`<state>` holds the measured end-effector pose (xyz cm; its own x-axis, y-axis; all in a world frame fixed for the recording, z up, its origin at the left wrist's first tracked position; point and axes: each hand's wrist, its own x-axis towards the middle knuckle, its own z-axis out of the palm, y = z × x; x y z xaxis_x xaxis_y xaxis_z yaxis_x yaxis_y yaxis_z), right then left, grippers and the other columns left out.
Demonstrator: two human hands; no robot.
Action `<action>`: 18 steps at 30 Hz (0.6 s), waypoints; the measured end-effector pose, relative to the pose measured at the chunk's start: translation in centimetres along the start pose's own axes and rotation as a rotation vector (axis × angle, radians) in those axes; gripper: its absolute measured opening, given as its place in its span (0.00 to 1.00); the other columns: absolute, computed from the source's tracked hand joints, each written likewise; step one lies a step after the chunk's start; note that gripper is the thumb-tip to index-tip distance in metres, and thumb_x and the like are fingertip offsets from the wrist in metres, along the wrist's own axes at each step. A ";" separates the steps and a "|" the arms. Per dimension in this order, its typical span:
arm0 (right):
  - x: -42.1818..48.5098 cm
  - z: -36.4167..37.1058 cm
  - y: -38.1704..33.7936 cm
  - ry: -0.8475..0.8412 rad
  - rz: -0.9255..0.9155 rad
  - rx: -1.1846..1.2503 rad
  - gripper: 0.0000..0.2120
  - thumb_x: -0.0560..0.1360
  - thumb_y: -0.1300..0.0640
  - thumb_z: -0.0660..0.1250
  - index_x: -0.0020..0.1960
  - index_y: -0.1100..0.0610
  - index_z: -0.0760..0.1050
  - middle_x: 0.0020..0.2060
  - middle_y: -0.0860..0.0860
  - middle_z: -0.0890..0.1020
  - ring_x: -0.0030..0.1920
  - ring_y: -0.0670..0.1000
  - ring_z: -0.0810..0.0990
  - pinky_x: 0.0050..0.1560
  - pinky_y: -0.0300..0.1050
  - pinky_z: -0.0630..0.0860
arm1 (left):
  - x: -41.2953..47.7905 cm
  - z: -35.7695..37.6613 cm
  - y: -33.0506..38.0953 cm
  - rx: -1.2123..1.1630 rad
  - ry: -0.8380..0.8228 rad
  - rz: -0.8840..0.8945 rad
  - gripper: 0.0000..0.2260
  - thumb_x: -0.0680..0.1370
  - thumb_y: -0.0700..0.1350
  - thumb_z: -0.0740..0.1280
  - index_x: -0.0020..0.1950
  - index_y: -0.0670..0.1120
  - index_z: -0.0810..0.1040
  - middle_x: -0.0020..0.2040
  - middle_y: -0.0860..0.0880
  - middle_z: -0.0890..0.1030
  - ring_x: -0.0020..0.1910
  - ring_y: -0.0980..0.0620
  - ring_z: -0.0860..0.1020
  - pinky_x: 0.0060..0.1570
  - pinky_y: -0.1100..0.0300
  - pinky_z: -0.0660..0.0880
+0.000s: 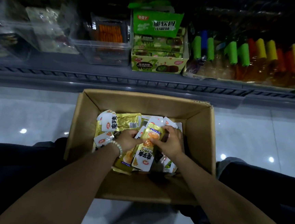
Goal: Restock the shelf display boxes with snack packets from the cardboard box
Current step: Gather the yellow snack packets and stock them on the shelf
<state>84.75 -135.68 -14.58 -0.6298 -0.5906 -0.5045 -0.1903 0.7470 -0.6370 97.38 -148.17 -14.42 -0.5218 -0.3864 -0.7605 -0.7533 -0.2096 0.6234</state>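
Gripped a gold packet (154, 133) with the right hand (171, 143), fingers curled over its far edge, thumb pressed near its orange picture. Held the left hand (127, 140) just beside it, fingers curled down around more of the snack packets (119, 122), a pale beaded bracelet (118, 148) at the wrist. Worked with both hands low inside the open cardboard box (144, 100), amid a loose heap of gold and white packets covering its bottom. Found the box standing on glossy pale floor tiles (26, 119), close to the foot of a grey shelf (110, 80). Beyond, on the shelf: a green display box (158, 64) directly behind the carton, stacked with green-wrapped packs; a clear plastic bin (102, 52) to its left; a tray of bright capped pouches (254, 58) to its right.
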 end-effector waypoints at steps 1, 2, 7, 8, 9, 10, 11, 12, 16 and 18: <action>-0.2 -0.5 -1.0 -0.027 0.009 0.115 0.26 0.66 0.51 0.78 0.59 0.53 0.70 0.54 0.48 0.75 0.57 0.48 0.71 0.56 0.40 0.71 | -0.6 -0.7 0.7 -0.001 -0.021 -0.023 0.16 0.73 0.48 0.74 0.58 0.44 0.80 0.54 0.49 0.82 0.53 0.51 0.80 0.58 0.56 0.75; -0.4 -1.1 -2.3 -0.072 0.030 0.252 0.25 0.67 0.56 0.78 0.58 0.56 0.69 0.52 0.50 0.77 0.51 0.48 0.76 0.49 0.37 0.75 | -1.2 -1.5 1.5 -0.017 -0.052 -0.038 0.21 0.70 0.51 0.75 0.59 0.44 0.79 0.57 0.50 0.81 0.56 0.51 0.79 0.60 0.56 0.74; -1.8 -5.7 -8.2 -0.154 0.011 0.424 0.16 0.66 0.63 0.77 0.47 0.55 0.73 0.45 0.54 0.82 0.45 0.51 0.81 0.48 0.43 0.79 | -5.6 -4.8 6.6 -0.163 -0.282 -0.050 0.19 0.73 0.53 0.72 0.61 0.48 0.78 0.65 0.47 0.78 0.61 0.51 0.76 0.66 0.55 0.69; -2.1 -6.8 -9.4 -0.155 0.001 0.439 0.15 0.66 0.62 0.78 0.46 0.56 0.74 0.45 0.54 0.82 0.46 0.52 0.81 0.47 0.43 0.80 | -6.9 -5.3 7.9 -0.166 -0.299 -0.029 0.17 0.75 0.53 0.69 0.62 0.49 0.77 0.67 0.47 0.76 0.62 0.51 0.75 0.66 0.54 0.70; -2.5 -8.0 -10.5 -0.156 -0.015 0.449 0.15 0.66 0.61 0.78 0.48 0.58 0.75 0.46 0.54 0.83 0.45 0.52 0.82 0.46 0.42 0.80 | -7.9 -5.9 9.2 -0.136 -0.275 -0.011 0.21 0.75 0.57 0.68 0.65 0.50 0.75 0.70 0.48 0.72 0.66 0.50 0.72 0.69 0.51 0.67; -2.8 -9.2 -11.7 -0.158 -0.033 0.465 0.16 0.66 0.61 0.78 0.50 0.61 0.76 0.45 0.54 0.84 0.43 0.51 0.83 0.42 0.40 0.80 | -9.1 -6.3 10.5 -0.102 -0.268 0.017 0.28 0.73 0.62 0.68 0.69 0.50 0.71 0.73 0.49 0.67 0.71 0.49 0.66 0.72 0.48 0.62; -3.6 -10.6 -13.0 -0.150 -0.051 0.478 0.17 0.67 0.60 0.77 0.52 0.61 0.76 0.44 0.53 0.84 0.41 0.49 0.83 0.38 0.37 0.78 | -10.3 -6.8 11.9 -0.089 -0.259 0.032 0.34 0.71 0.64 0.68 0.72 0.49 0.68 0.75 0.49 0.64 0.74 0.48 0.62 0.73 0.46 0.59; -4.3 -12.0 -14.4 -0.134 -0.075 0.486 0.16 0.68 0.60 0.77 0.53 0.61 0.77 0.43 0.53 0.84 0.38 0.47 0.82 0.35 0.35 0.77 | -11.5 -7.3 13.2 -0.120 -0.256 0.063 0.35 0.71 0.63 0.68 0.73 0.47 0.67 0.74 0.48 0.65 0.73 0.47 0.64 0.72 0.45 0.62; -7.7 -17.3 -19.0 -0.045 -0.137 0.538 0.14 0.70 0.55 0.75 0.53 0.60 0.79 0.45 0.55 0.85 0.44 0.52 0.84 0.46 0.48 0.82 | -16.3 -9.2 18.4 -0.399 -0.202 0.178 0.13 0.81 0.47 0.60 0.61 0.41 0.75 0.51 0.43 0.83 0.43 0.49 0.83 0.47 0.51 0.80; -9.6 -19.5 -20.5 0.006 -0.169 0.566 0.16 0.69 0.53 0.75 0.53 0.61 0.80 0.47 0.57 0.85 0.51 0.59 0.83 0.55 0.58 0.79 | -18.5 -10.1 20.1 -0.473 -0.163 0.216 0.11 0.82 0.46 0.59 0.57 0.42 0.76 0.45 0.44 0.84 0.39 0.49 0.83 0.45 0.50 0.80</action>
<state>79.98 -139.39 14.67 -0.6307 -0.6838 -0.3669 0.1421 0.3630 -0.9209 95.90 -154.33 14.03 -0.7283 -0.3294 -0.6009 -0.3791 -0.5368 0.7537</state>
